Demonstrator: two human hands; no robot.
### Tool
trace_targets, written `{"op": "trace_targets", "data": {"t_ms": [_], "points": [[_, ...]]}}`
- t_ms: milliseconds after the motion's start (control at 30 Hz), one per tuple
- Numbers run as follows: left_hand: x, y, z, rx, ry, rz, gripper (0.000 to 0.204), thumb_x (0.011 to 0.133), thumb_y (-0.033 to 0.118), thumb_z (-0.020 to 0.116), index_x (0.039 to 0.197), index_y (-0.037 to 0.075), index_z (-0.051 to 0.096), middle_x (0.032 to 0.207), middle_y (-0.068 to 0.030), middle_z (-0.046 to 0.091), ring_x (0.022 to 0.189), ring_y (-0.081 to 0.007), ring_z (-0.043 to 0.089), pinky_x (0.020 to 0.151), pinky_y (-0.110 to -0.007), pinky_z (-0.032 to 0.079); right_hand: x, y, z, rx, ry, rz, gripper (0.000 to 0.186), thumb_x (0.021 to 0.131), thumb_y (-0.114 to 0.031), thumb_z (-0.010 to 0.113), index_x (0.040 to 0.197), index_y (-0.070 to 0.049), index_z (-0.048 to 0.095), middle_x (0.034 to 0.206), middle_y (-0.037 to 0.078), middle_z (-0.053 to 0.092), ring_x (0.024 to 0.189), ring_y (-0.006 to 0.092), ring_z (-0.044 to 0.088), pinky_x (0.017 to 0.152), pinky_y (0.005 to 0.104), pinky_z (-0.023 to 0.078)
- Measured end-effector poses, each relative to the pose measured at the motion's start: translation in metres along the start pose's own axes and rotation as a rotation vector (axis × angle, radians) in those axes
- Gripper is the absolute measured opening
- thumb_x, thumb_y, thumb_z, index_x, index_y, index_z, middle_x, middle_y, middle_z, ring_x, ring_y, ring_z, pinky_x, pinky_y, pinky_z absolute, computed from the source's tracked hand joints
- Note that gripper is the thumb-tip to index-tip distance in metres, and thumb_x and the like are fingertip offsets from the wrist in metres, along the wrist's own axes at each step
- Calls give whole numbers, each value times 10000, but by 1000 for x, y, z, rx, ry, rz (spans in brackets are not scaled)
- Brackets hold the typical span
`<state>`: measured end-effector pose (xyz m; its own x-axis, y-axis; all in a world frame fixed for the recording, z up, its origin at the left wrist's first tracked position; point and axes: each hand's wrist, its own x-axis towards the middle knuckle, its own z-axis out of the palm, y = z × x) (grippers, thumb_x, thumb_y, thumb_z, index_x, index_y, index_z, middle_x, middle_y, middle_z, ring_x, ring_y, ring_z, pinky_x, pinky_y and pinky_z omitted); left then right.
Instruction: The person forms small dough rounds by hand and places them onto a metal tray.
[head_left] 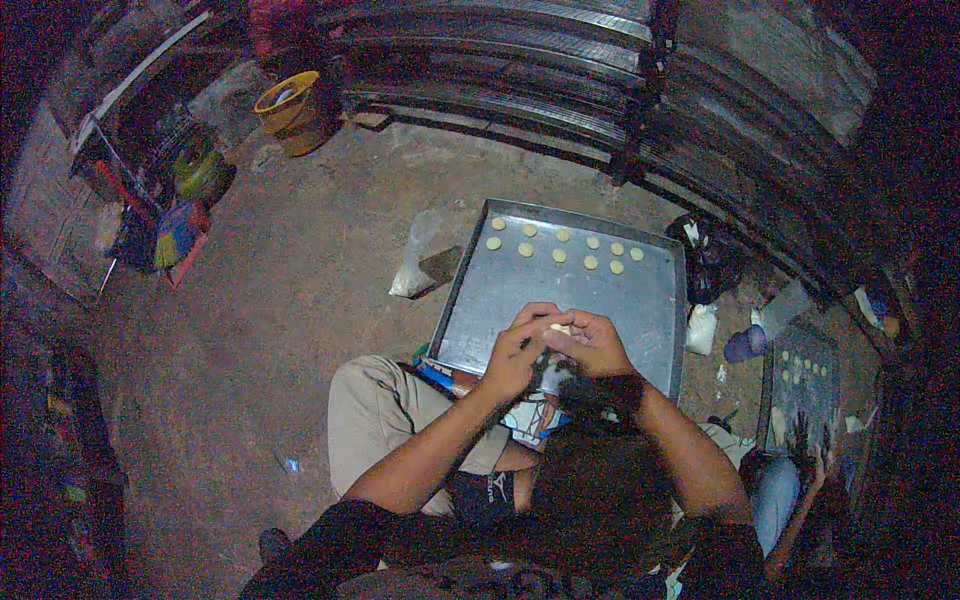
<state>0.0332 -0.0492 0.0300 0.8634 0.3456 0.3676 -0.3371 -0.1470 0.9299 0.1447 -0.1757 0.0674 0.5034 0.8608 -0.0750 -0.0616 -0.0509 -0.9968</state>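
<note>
My left hand [515,352] and my right hand [597,348] meet over the near part of a large metal baking tray [580,300]. Between their fingertips is a small pale piece of dough [561,328], mostly covered by the fingers. Both hands are closed around it. Several flat, round dough pieces [559,256] lie in two rows on the tray's far half. The tray's near edge is partly hidden behind my hands and forearms, close to my crossed legs.
A clear bag of white powder [408,278] stands left of the tray. Right of it are another white bag [702,330], a purple container [742,345] and a black bag [708,270]. At far right, another person's hand [822,465] is near a second tray [815,400]. A yellow bucket [297,128] stands far left.
</note>
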Motion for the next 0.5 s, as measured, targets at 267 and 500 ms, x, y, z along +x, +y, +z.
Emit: {"op": "trace_targets", "data": {"t_ms": [267,500], "points": [[1,16,16,-209,7,-109,369,966,222,606,1260,0,592,1408,-116,475,1330,-237,428,1073,-362,378,0,8,3,-36,67,-123,173,979,-152,590,1052,-16,668,880,6,668,779,82,592,709,238,483],[3,9,10,-285,245,-314,248,1013,163,518,1143,-10,639,1228,-89,596,1093,-182,575,934,-318,466,-3,-6,-1,76,-77,68,271,1015,-218,546,1088,13,667,879,23,673,783,96,612,746,242,491]]}}
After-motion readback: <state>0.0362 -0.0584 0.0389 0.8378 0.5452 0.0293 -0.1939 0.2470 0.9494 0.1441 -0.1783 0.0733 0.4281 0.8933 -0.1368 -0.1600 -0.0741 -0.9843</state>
